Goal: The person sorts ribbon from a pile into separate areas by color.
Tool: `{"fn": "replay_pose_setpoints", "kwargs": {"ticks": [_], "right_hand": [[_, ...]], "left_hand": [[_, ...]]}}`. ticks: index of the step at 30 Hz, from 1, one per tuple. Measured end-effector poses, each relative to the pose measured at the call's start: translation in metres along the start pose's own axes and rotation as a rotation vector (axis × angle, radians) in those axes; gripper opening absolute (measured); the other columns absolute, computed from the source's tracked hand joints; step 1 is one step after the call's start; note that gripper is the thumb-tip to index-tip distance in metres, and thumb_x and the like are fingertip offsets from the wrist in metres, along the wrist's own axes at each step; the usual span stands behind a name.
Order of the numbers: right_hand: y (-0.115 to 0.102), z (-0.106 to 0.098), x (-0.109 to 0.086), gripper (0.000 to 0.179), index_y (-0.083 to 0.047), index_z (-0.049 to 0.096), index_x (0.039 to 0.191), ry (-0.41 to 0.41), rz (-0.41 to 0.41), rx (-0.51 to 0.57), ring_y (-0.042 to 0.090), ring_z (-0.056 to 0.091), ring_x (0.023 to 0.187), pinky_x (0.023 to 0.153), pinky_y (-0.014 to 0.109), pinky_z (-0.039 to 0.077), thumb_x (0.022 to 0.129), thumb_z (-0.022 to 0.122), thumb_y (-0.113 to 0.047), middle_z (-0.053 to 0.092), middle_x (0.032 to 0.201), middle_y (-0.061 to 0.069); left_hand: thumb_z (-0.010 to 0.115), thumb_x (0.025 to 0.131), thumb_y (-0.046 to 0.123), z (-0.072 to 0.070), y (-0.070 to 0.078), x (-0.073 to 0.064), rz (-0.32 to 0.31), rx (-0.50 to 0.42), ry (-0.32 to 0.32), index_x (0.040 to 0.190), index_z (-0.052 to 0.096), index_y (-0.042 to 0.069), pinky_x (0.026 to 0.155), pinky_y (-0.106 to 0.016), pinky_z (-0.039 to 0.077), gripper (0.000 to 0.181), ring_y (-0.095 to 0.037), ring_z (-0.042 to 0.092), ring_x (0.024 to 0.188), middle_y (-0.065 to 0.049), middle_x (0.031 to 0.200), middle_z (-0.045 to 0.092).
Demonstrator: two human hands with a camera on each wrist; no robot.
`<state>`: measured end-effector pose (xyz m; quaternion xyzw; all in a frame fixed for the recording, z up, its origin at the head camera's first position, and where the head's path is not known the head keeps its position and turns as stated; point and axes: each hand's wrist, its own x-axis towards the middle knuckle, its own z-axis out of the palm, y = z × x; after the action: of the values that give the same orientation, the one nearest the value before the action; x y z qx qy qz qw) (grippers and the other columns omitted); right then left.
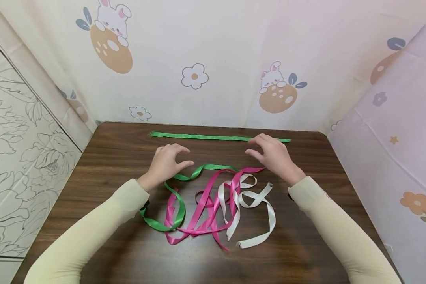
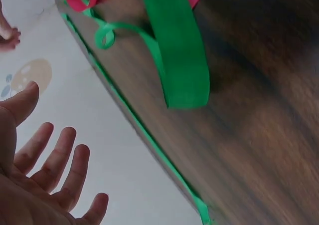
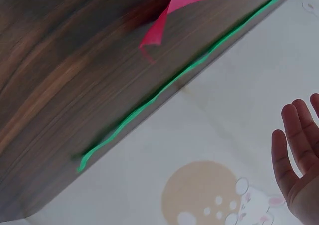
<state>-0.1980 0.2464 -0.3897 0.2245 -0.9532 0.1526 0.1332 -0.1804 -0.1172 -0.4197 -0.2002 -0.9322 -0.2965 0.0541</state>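
Left hand point(image 1: 165, 163) and right hand point(image 1: 273, 156) hover empty, straight green satin ribbon point(image 1: 206, 137) seemingly placed, curled green satin ribbon point(image 1: 214, 167) likely needing pinching next.

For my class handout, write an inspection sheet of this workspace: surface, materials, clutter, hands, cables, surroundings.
Surface: dark wood-grain table.
Job's things: straight green ribbon near the far edge; curled green ribbon, pink ribbons and white ribbons in a loose tangle nearer the person.
Clutter: nothing seen.
Hands: left hand and right hand hold nothing, fingers relaxed.
Cables: nothing seen.
Surroundings: rabbit-patterned covering behind the table; flower-outline panel at the left.
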Motion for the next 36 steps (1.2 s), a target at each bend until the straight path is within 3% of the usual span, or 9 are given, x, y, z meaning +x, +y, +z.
{"fn": "replay_pose_setpoints", "kwargs": {"ticks": [6, 12, 22, 29, 36], "right_hand": [[-0.013, 0.009, 0.007, 0.038, -0.010, 0.072, 0.118, -0.056, -0.052, -0.019, 0.026, 0.070, 0.097, 0.081, 0.047, 0.057, 0.092, 0.078, -0.037, 0.072, 0.113, 0.007], [-0.024, 0.018, 0.014, 0.038, -0.011, 0.072, 0.118, -0.104, -0.112, -0.033, 0.027, 0.073, 0.096, 0.082, 0.047, 0.059, 0.092, 0.077, -0.038, 0.074, 0.114, 0.007], [-0.037, 0.027, 0.023, 0.038, -0.013, 0.072, 0.120, -0.164, -0.106, 0.000, 0.027, 0.072, 0.103, 0.088, 0.047, 0.057, 0.093, 0.075, -0.040, 0.074, 0.119, 0.006], [-0.043, 0.033, 0.026, 0.039, -0.013, 0.072, 0.123, -0.236, -0.105, -0.012, 0.027, 0.070, 0.108, 0.094, 0.048, 0.056, 0.096, 0.072, -0.041, 0.073, 0.122, 0.006], [-0.052, 0.036, 0.029, 0.038, -0.012, 0.073, 0.121, -0.267, -0.125, 0.024, 0.027, 0.068, 0.111, 0.098, 0.049, 0.054, 0.095, 0.073, -0.040, 0.074, 0.118, 0.005]], "left_hand": [[0.082, 0.088, 0.038, 0.016, 0.002, -0.004, -0.021, 0.018, -0.101, 0.129, 0.069, 0.008, 0.109, -0.059, 0.041, 0.052, -0.031, 0.068, 0.117, -0.010, 0.122, 0.075], [0.083, 0.087, 0.039, 0.025, 0.005, -0.008, -0.031, 0.029, -0.151, 0.129, 0.068, 0.007, 0.107, -0.059, 0.043, 0.054, -0.030, 0.069, 0.114, -0.009, 0.119, 0.076], [0.079, 0.091, 0.040, 0.037, 0.004, -0.010, -0.089, 0.057, -0.251, 0.123, 0.071, 0.007, 0.097, -0.052, 0.046, 0.047, -0.023, 0.072, 0.098, -0.005, 0.103, 0.078], [0.078, 0.092, 0.039, 0.047, 0.003, -0.012, -0.054, 0.116, -0.241, 0.106, 0.079, 0.011, 0.100, -0.054, 0.047, 0.032, -0.025, 0.070, 0.098, -0.003, 0.102, 0.079], [0.078, 0.093, 0.028, 0.051, 0.004, -0.014, 0.011, 0.129, -0.184, 0.101, 0.080, 0.013, 0.100, -0.052, 0.047, 0.016, -0.026, 0.067, 0.096, -0.002, 0.097, 0.078]]}}
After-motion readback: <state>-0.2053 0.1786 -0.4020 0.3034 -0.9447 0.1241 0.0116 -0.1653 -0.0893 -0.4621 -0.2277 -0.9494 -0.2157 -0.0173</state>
